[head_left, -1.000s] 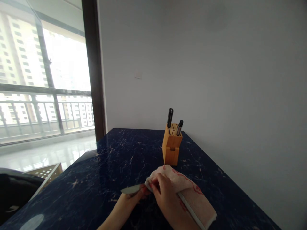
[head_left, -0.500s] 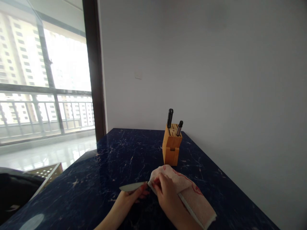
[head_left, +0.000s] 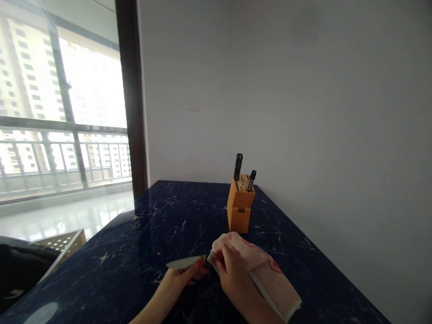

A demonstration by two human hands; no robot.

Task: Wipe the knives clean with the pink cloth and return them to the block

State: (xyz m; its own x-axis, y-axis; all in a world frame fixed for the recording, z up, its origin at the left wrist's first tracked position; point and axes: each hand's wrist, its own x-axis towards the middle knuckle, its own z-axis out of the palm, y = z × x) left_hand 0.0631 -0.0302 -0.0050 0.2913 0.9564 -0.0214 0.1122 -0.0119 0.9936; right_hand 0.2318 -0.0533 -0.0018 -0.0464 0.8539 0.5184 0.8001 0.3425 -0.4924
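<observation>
My left hand (head_left: 185, 275) is closed on a knife (head_left: 181, 263) near the rear of its pale blade. The tip points left, and the short dark part behind the blade runs toward the cloth. My right hand (head_left: 232, 268) pinches a pinkish towel (head_left: 278, 281) with red marks, just right of the knife. The towel's folds hide most of the knife's handle, so I cannot tell whether the fingers press on it. The rest of the towel hangs to the right, over and past my right forearm.
Beyond the towel stands a wooden knife block (head_left: 240, 213), with a black-handled knife (head_left: 238, 166) and another dark-and-silver handle (head_left: 251, 180) in its slots. The dark blue marbled table (head_left: 178, 211) meets a wall on the right. A chair (head_left: 64, 247) with dark fabric is at left.
The hands, knife and towel keep almost the same pose. The whole view has shifted very slightly, with things appearing a little further left.
</observation>
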